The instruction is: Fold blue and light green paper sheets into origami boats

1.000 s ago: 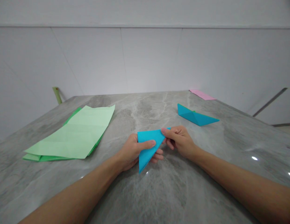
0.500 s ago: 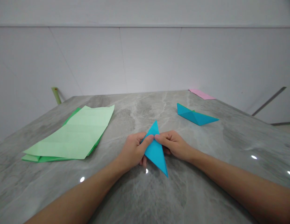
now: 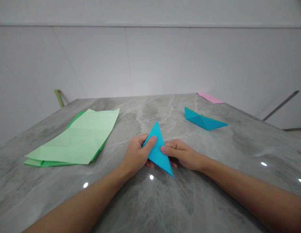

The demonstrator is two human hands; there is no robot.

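Between my hands is a folded piece of blue paper (image 3: 158, 154), pointed at its top and bottom ends and held above the table. My left hand (image 3: 138, 152) pinches its left side, thumb flat on the front face. On the right edge, a little lower, my right hand (image 3: 181, 153) grips it between thumb and fingers. The fingers behind the paper are mostly hidden. Beyond my right hand, a blue folded paper boat (image 3: 205, 121) with a green edge along its top rests on the table.
A stack of light and darker green paper sheets (image 3: 75, 139) lies at the left of the grey marbled table (image 3: 145, 207). Pink paper (image 3: 210, 97) sits at the far right edge. Behind the table stands a white wall (image 3: 155, 61).
The blue folded paper has shifted slightly left and tilted. My thumbs, close together before, are now further apart, the right one lower on the paper.
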